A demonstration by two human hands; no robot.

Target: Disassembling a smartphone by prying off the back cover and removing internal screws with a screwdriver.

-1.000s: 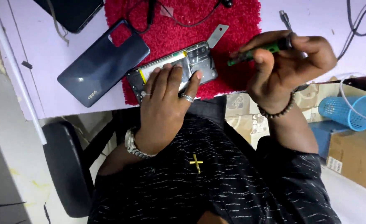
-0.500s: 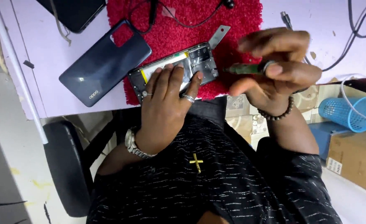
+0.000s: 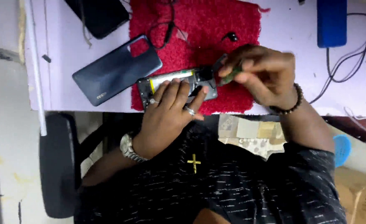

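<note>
opened phone (image 3: pixel 178 85) lies back-up at the lower edge of the red mat (image 3: pixel 216 37), centre frame, on the lilac counter (image 3: pixel 290 33). left hand (image 3: pixel 168 112) is spread flat across its lower half, fingers extended, pinning it down, not gripping. right hand (image 3: pixel 261 74) is pinched closed round a thin greenish tool (image 3: pixel 230 75), tip angled toward the phone's upper right corner by the camera module.

handling, my read: phone is light and rigid, but with the back off it's fragile: exposed board, flex ribbons, yellow-edged battery. hold by the frame edges or press on the battery area, keep off the board. mat should stop it sliding. removed back cover (image 3: pixel 116 70), left of the mat, is thin, glossy, likely slippery and bendy.

hard to see: right hand is motion-blurred, so tool type and tip contact are unclear. left hand hides most of the phone's lower half. black earphone cable (image 3: pixel 170 29) on the mat and a 2nd dark device (image 3: pixel 100 14) at upper left are cut off by the frame.
</note>
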